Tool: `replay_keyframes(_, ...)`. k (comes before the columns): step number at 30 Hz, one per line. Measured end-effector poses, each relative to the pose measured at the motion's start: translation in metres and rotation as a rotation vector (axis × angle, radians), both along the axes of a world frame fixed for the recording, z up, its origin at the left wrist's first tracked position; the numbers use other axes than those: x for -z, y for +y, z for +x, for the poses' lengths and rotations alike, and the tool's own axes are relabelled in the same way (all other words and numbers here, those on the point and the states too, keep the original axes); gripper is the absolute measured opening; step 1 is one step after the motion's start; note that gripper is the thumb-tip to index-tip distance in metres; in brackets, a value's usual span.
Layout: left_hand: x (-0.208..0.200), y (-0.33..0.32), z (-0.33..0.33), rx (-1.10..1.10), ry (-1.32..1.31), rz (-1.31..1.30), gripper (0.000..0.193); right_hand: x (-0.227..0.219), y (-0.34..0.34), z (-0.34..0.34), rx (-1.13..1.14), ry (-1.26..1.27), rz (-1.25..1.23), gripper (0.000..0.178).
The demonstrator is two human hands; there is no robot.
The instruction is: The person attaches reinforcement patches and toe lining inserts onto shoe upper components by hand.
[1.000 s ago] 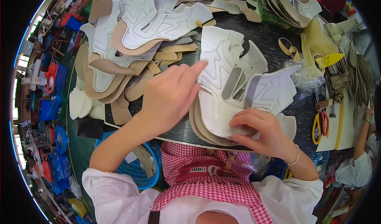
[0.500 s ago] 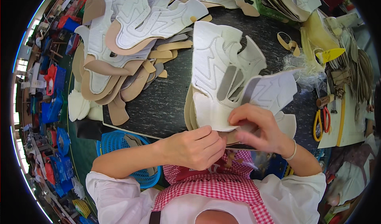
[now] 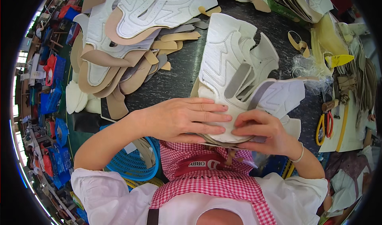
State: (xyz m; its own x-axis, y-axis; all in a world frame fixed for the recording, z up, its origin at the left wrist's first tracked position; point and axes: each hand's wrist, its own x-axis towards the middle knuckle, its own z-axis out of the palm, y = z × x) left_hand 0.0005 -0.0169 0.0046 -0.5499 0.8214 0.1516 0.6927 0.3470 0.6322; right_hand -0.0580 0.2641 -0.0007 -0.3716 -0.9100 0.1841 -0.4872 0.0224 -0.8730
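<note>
In front of me at the table's near edge lies a stack of white shoe uppers (image 3: 223, 61) with stitched zigzag lines, a grey tongue slot and a rounded toe. My left hand (image 3: 187, 119) rests flat across the toe area, fingers stretched out and pointing right. Opposite it, my right hand (image 3: 264, 131) pinches the toe's right edge, fingers on top and thumb low near the table edge. Beige and grey layers show beneath the toe. Another pale upper part (image 3: 280, 95) spreads to the right of the stack.
A heap of white and beige uppers (image 3: 155, 14) covers the far left. On the right are scissors (image 3: 325, 125) with yellow and red handles, a wooden-handled tool (image 3: 330, 105), clear plastic (image 3: 308, 71) and a yellow blade-shaped piece (image 3: 339, 60). A blue basket (image 3: 133, 165) stands below left.
My left hand has gone from curled fingers at the toe edge to lying flat over the toe. The uppers sit slightly farther right in view. My right hand stays at the right edge.
</note>
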Motion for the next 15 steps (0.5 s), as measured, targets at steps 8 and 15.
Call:
replay_keyframes(8, 0.011, -0.004, -0.004, 0.068, -0.051, 0.072, 0.037, 0.008, 0.006, 0.002, -0.134, 0.169, -0.036, 0.035)
replay_keyframes(15, 0.006, -0.019, -0.010, 0.080, 0.085, 0.010, 0.037, 0.002, 0.002, 0.011, -0.156, 0.566, 0.042, 0.044)
